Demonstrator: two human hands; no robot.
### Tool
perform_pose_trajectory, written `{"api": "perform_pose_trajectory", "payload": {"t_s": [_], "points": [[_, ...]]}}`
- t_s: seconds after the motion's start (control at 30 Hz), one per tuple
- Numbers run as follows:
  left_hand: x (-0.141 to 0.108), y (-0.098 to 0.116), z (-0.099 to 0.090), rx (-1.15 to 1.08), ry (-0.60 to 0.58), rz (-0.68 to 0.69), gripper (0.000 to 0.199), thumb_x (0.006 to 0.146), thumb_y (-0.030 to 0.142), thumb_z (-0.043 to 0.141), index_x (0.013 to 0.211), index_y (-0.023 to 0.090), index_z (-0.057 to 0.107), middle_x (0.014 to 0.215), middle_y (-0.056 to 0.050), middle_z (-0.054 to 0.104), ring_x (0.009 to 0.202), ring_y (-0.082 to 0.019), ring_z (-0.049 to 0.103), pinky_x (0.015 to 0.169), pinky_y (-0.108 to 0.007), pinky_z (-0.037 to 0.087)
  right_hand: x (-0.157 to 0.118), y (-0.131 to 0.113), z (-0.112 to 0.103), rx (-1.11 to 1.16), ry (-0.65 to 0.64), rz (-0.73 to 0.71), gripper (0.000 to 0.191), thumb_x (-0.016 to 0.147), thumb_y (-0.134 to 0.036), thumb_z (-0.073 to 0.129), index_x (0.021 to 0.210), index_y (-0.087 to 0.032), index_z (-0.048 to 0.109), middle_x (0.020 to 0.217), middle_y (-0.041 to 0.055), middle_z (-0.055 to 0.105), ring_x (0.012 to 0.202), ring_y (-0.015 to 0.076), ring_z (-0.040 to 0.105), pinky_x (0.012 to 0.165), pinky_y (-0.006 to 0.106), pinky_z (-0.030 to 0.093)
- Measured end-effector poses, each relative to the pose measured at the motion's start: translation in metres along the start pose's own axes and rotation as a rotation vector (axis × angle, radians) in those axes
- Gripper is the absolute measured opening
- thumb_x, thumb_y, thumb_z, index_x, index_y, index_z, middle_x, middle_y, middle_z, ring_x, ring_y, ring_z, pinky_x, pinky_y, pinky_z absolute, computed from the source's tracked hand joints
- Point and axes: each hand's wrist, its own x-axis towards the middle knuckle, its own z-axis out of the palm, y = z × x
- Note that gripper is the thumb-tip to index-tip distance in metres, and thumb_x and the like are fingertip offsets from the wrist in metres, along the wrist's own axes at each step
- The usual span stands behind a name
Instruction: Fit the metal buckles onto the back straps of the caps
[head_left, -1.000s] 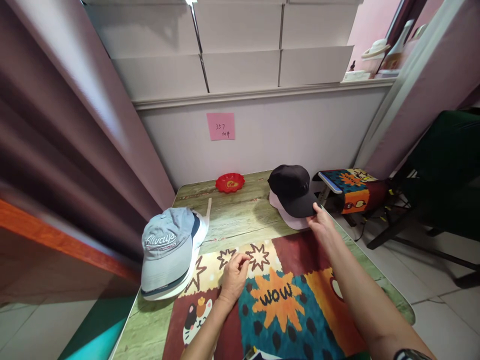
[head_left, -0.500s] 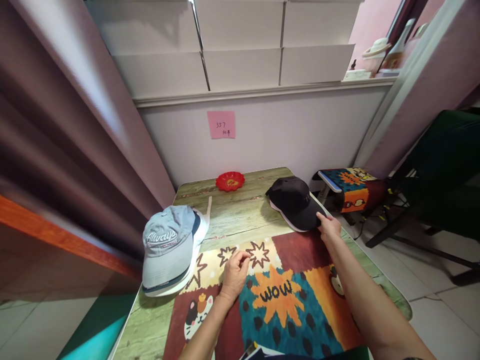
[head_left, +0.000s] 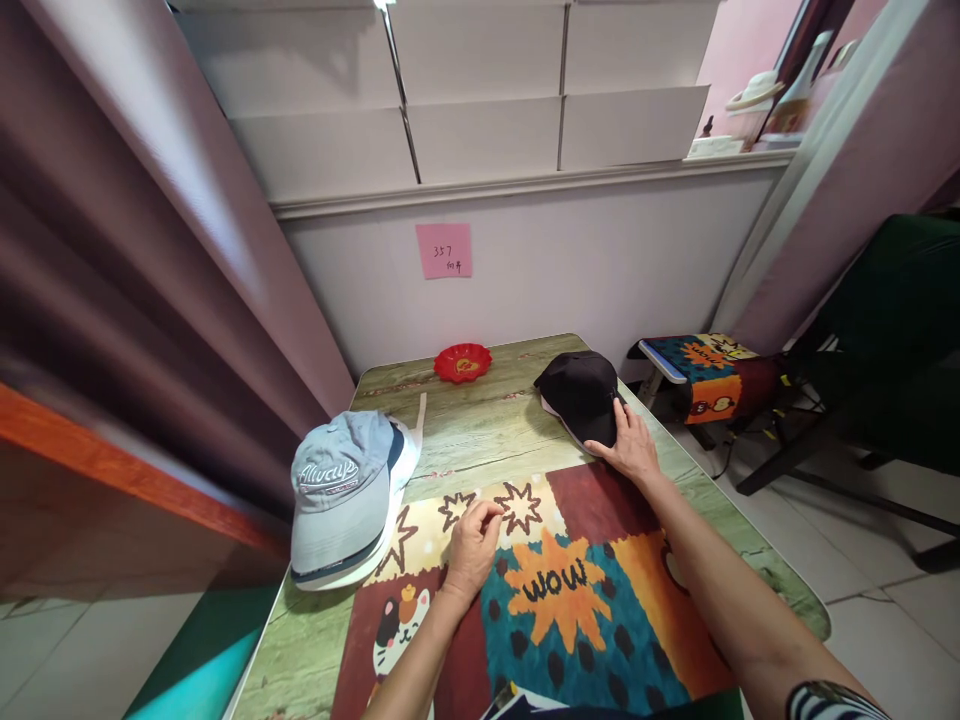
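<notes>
A black cap (head_left: 576, 390) with a pale layer showing beneath its edge sits at the right rear of the table. My right hand (head_left: 631, 447) rests against its brim, thumb and fingers spread apart over it; part of the brim is covered by the hand. Over the patterned mat (head_left: 551, 585), my left hand (head_left: 476, 540) is curled with thumb and fingertips together, and nothing shows in it. To the left lies a stack of caps, a light grey-blue cap (head_left: 341, 490) with white lettering on top and dark and white brims under it.
A red scalloped dish (head_left: 463, 363) stands at the back of the wood-patterned table (head_left: 480, 430). Behind it, a pink note (head_left: 444, 251) is stuck to the wall. A curtain (head_left: 187, 230) hangs at left; a dark chair (head_left: 885, 380) and a small covered stool (head_left: 709, 375) are at right.
My right hand has shifted left from the tip of the black cap's brim onto the brim, and its fingers have spread. My left hand stays in place.
</notes>
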Motion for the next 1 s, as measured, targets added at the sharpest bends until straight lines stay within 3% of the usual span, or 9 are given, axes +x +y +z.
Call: {"api": "perform_pose_trajectory", "payload": {"t_s": [0.1,0.23,0.5,0.63,0.73,0.8,0.87,0.93,1.0], "points": [[0.000,0.000,0.000,0.004,-0.002,0.005,0.017,0.091,0.027,0.051,0.085,0.021,0.066,0.087,-0.004,0.068,0.084,-0.020,0.065,0.081,-0.033,0.050,0.001,-0.006,0.006,-0.045,0.016,0.094,0.109,0.076,-0.073,0.058,0.160,-0.015,0.020,0.159,0.0209,0.030,0.144,0.0408,0.029,0.113,0.053,0.030],[0.000,0.000,0.000,0.010,-0.009,0.007,0.017,0.091,0.027,0.051,0.085,0.021,0.066,0.086,-0.003,0.068,0.084,-0.020,0.064,0.079,-0.032,0.049,-0.001,-0.018,0.007,-0.073,0.022,0.196,0.104,0.076,-0.072,0.058,0.160,-0.021,0.021,0.161,0.0184,0.030,0.144,0.0418,0.027,0.111,0.066,0.024],[-0.001,-0.001,0.001,0.002,-0.007,0.002,0.017,0.091,0.026,0.051,0.084,0.021,0.066,0.087,-0.004,0.067,0.084,-0.019,0.064,0.081,-0.032,0.048,0.001,-0.017,0.001,-0.023,-0.001,0.208,0.107,0.073,-0.073,0.062,0.159,-0.021,0.025,0.161,0.0194,0.030,0.147,0.0415,0.025,0.112,0.068,0.022],[0.000,0.001,0.002,0.002,0.003,-0.011,0.016,0.089,0.024,0.052,0.081,0.021,0.066,0.083,-0.003,0.067,0.082,-0.019,0.063,0.079,-0.030,0.047,-0.006,-0.037,-0.012,0.090,0.296,0.133,0.104,0.077,-0.073,0.060,0.156,-0.011,0.030,0.159,0.0266,0.032,0.149,0.0424,0.023,0.115,0.067,0.017],[0.000,0.002,0.005,0.001,0.025,-0.019,0.017,0.089,0.022,0.054,0.078,0.021,0.066,0.081,-0.002,0.067,0.078,-0.017,0.062,0.076,-0.028,0.046,-0.014,-0.074,-0.019,0.373,0.524,-0.026,0.080,0.087,-0.066,0.053,0.146,-0.013,0.047,0.152,0.0220,0.047,0.144,0.0365,0.038,0.117,0.058,0.026],[-0.002,0.003,0.008,-0.002,0.043,-0.023,0.017,0.088,0.022,0.054,0.077,0.021,0.067,0.079,-0.002,0.067,0.076,-0.016,0.062,0.073,-0.027,0.046,-0.021,-0.104,-0.013,0.698,0.412,-0.082,0.061,0.089,-0.064,0.054,0.127,-0.017,0.064,0.130,0.0180,0.066,0.125,0.0328,0.059,0.109,0.050,0.043],[-0.004,0.004,0.010,-0.012,0.052,-0.025,0.016,0.087,0.021,0.056,0.076,0.021,0.067,0.077,-0.001,0.066,0.074,-0.015,0.060,0.072,-0.026,0.045,-0.029,-0.134,0.002,1.109,0.128,0.021,0.053,0.085,-0.065,0.060,0.103,-0.017,0.073,0.101,0.0143,0.075,0.095,0.0283,0.072,0.088,0.043,0.057],[-0.005,0.004,0.012,-0.025,0.056,-0.030,0.015,0.086,0.019,0.057,0.074,0.020,0.067,0.076,-0.001,0.065,0.072,-0.015,0.060,0.070,-0.025,0.045,-0.037,-0.158,0.022,1.416,-0.126,0.178,0.051,0.077,-0.065,0.069,0.090,-0.016,0.072,0.083,0.0113,0.075,0.074,0.0230,0.073,0.069,0.035,0.061],[-0.006,0.004,0.012,-0.023,0.061,-0.042,0.015,0.084,0.017,0.058,0.072,0.020,0.066,0.074,-0.001,0.064,0.070,-0.014,0.058,0.068,-0.024,0.045,-0.045,-0.175,0.043,1.544,-0.236,0.264,0.051,0.070,-0.063,0.076,0.086,-0.016,0.071,0.079,0.0093,0.074,0.066,0.0190,0.071,0.059,0.030,0.059]]}}
